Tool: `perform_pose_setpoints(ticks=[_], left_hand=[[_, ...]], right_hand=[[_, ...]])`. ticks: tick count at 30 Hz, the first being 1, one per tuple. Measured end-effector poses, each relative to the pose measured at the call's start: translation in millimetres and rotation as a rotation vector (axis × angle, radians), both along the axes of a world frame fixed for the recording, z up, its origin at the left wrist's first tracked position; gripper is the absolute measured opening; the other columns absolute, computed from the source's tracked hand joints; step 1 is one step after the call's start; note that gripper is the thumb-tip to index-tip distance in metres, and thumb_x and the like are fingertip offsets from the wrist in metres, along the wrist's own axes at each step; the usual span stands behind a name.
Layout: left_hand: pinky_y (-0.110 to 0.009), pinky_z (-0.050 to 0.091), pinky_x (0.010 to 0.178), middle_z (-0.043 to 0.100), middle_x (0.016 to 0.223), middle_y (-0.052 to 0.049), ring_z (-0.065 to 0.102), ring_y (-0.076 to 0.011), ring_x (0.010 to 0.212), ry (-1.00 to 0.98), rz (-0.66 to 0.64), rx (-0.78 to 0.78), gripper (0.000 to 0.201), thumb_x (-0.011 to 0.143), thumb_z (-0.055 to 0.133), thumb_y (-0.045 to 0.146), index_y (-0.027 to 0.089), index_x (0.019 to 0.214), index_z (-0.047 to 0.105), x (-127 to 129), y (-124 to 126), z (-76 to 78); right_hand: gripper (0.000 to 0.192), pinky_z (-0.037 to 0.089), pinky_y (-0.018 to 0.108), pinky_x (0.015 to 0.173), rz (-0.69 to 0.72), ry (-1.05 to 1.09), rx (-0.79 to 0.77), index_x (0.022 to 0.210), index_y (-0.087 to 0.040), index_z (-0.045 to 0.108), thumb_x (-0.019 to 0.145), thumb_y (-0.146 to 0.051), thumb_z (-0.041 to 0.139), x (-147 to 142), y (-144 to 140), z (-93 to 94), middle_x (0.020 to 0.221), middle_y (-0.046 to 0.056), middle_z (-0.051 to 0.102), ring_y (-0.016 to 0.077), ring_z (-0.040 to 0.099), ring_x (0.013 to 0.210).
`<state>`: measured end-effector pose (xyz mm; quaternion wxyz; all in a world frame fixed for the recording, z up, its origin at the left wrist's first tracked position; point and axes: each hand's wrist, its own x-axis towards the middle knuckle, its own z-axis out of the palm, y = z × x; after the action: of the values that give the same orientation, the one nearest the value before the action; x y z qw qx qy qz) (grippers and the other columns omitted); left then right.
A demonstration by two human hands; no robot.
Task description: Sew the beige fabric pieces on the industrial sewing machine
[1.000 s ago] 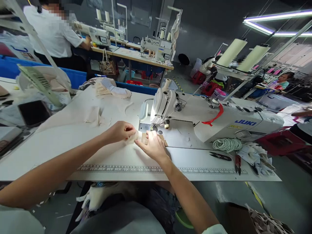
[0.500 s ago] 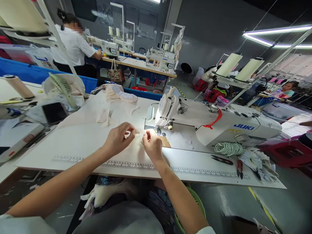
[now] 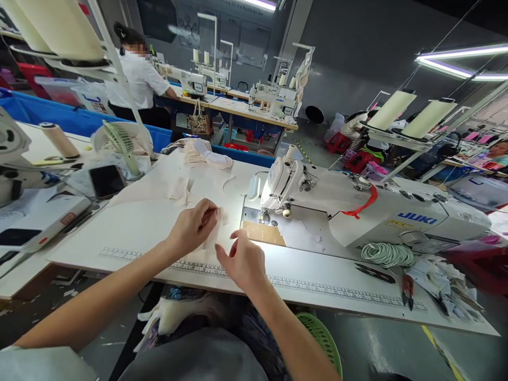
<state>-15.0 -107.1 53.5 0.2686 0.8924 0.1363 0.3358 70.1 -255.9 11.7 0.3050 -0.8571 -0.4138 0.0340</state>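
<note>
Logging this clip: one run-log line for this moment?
left hand: pinches cloth piece | right hand: open, beside cloth | sewing machine: behind

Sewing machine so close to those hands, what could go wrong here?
The left hand pinches a small pale fabric piece a little way from the needle area of the sewing machine; fingers fed too close might get pricked. The right hand is open and off the piece, so the thin fabric could slip or crease. Snips and red-handled pliers lie near the table edge and could get knocked off.
</note>
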Motion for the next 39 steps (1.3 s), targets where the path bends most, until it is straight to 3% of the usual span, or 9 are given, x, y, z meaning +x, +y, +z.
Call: perform_pose_setpoints(ticks=[3, 6, 11, 17, 21, 26, 29, 34, 39], left_hand=[[-0.02, 0.033, 0.046, 0.046, 0.05, 0.009, 0.045, -0.0102, 0.04, -0.053, -0.03, 0.112, 0.011, 0.094, 0.045, 0.031, 0.023, 0.086, 0.047, -8, -12, 4.4], [-0.019, 0.034, 0.047, 0.051, 0.051, 0.009, 0.046, -0.0091, 0.039, -0.057, -0.083, 0.167, 0.009, 0.095, 0.046, 0.028, 0.023, 0.088, 0.049, -15, -23, 10.6], [-0.02, 0.035, 0.048, 0.054, 0.055, 0.006, 0.047, -0.0105, 0.044, 0.019, -0.025, 0.021, 0.019, 0.095, 0.044, 0.036, 0.022, 0.087, 0.053, -22, -9, 17.7], [-0.025, 0.037, 0.054, 0.065, 0.065, -0.002, 0.058, -0.0177, 0.058, 0.466, -0.05, -0.122, 0.029, 0.092, 0.046, 0.043, 0.02, 0.082, 0.061, -16, 36, -19.4], [-0.029, 0.038, 0.06, 0.072, 0.078, -0.004, 0.063, -0.021, 0.069, 0.623, 0.069, 0.05, 0.016, 0.091, 0.05, 0.028, 0.02, 0.084, 0.061, -8, 45, -34.3], [-0.032, 0.049, 0.071, 0.071, 0.104, -0.011, 0.066, -0.0285, 0.102, 0.601, 0.29, 0.205, 0.016, 0.094, 0.055, 0.033, 0.019, 0.097, 0.062, -1, 65, -25.5], [-0.036, 0.053, 0.074, 0.067, 0.118, -0.015, 0.061, -0.0324, 0.116, 0.609, 0.476, 0.198, 0.027, 0.096, 0.051, 0.039, 0.017, 0.109, 0.061, 1, 86, -26.0], [-0.032, 0.051, 0.07, 0.07, 0.111, -0.011, 0.062, -0.0293, 0.114, 0.609, 0.511, 0.078, 0.022, 0.094, 0.051, 0.035, 0.019, 0.093, 0.065, -1, 106, -28.7], [-0.038, 0.051, 0.084, 0.07, 0.116, -0.013, 0.057, -0.0317, 0.121, 0.263, 0.802, 0.238, 0.025, 0.094, 0.049, 0.034, 0.017, 0.093, 0.068, -23, 118, 2.3]], right_hand=[[0.048, 0.045, 0.027, 0.06, -0.005, -0.019, -0.022, 0.121, -0.016, 0.055, 0.085, -0.045, 0.068, -13, 11, 3.6, 0.077, 0.001, 0.072, 0.0221, 0.071, 0.07], [0.032, 0.044, 0.025, 0.058, 0.006, 0.017, 0.043, 0.109, -0.019, 0.058, 0.087, -0.041, 0.064, -10, 22, 4.1, 0.083, 0.002, 0.072, 0.019, 0.069, 0.067], [0.02, 0.049, 0.026, 0.062, 0.075, 0.08, 0.288, 0.107, -0.021, 0.059, 0.091, -0.026, 0.049, 11, 15, -8.2, 0.079, 0.002, 0.071, 0.018, 0.069, 0.07], [0.021, 0.053, 0.028, 0.063, 0.227, 0.357, 0.342, 0.101, -0.021, 0.058, 0.094, -0.04, 0.054, 58, -29, -6.1, 0.076, 0.001, 0.07, 0.0186, 0.07, 0.069], [0.021, 0.045, 0.029, 0.06, 0.216, -0.014, 0.037, 0.08, -0.022, 0.057, 0.098, -0.029, 0.048, 87, -34, -4.1, 0.069, 0.002, 0.066, 0.0188, 0.065, 0.065], [0.023, 0.036, 0.031, 0.057, 0.075, -0.444, -0.128, 0.081, -0.021, 0.059, 0.1, -0.024, 0.047, 93, -23, -19.9, 0.085, 0.011, 0.067, 0.0225, 0.064, 0.073], [0.019, 0.034, 0.032, 0.056, 0.012, -0.444, -0.136, 0.086, -0.022, 0.06, 0.1, -0.027, 0.049, 94, -25, -27.5, 0.085, 0.011, 0.067, 0.0228, 0.062, 0.069], [0.021, 0.034, 0.032, 0.056, -0.031, -0.374, -0.075, 0.085, -0.023, 0.059, 0.1, -0.028, 0.045, 99, -41, -20.9, 0.081, 0.008, 0.068, 0.022, 0.061, 0.064], [0.024, 0.036, 0.031, 0.056, -0.022, -0.336, -0.031, 0.087, -0.024, 0.062, 0.099, -0.03, 0.043, 110, -60, -10.2, 0.075, 0.004, 0.069, 0.0207, 0.06, 0.061]])
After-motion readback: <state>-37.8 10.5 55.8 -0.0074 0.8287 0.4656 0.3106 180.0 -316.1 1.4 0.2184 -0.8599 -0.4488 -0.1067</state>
